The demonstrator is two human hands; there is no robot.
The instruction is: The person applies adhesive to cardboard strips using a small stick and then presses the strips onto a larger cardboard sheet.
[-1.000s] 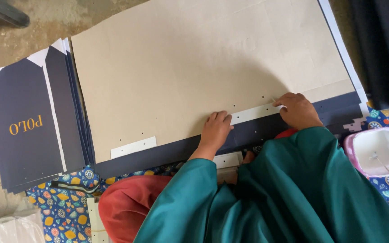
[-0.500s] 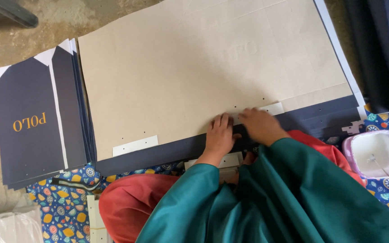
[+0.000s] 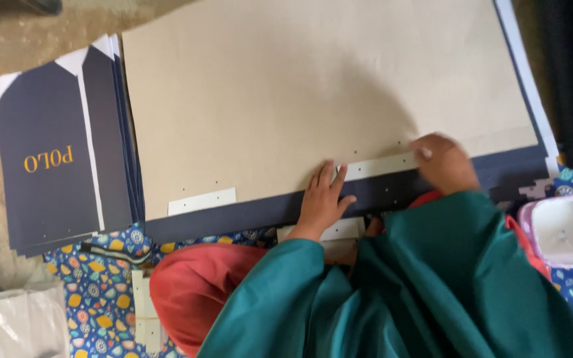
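Observation:
A large brown paper sheet (image 3: 313, 99) lies flat over a dark navy sheet whose edge (image 3: 233, 222) shows along the near side. A white punched strip (image 3: 379, 166) lies along the brown sheet's near edge. My left hand (image 3: 323, 195) rests flat, fingers spread, on the strip's left end and the navy edge. My right hand (image 3: 442, 162) presses down with bent fingers on the strip's right end. A second white strip (image 3: 201, 201) lies further left on the same edge. Both arms wear teal sleeves.
A stack of navy printed sheets (image 3: 54, 179) lies to the left. A pink-rimmed white tub (image 3: 568, 229) stands at the right. More white strips (image 3: 329, 232) lie under my left wrist. Patterned blue cloth (image 3: 101, 292) and a clear plastic bag (image 3: 14, 325) are at lower left.
My right hand slid left along the white strip to meet my left hand, then back out to the strip's right end. My left hand stayed in place.

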